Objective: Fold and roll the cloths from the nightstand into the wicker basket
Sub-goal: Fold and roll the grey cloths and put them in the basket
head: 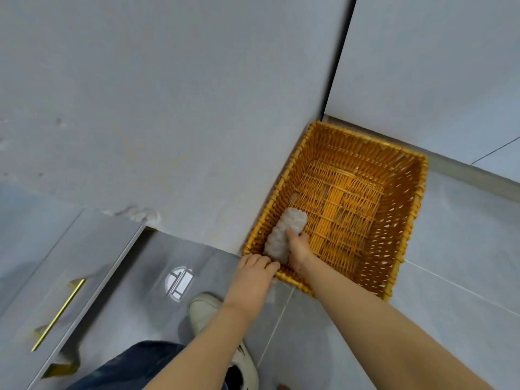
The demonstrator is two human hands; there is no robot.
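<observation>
Right hand (pixel 298 246) fingers gripping rolled white cloth (pixel 284 232) inside wicker basket (pixel 405 243); left hand (pixel 254 273) fingers curled over rim.

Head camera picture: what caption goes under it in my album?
Right hand lays a rolled cloth in the wicker basket; left hand grips its rim.
</observation>
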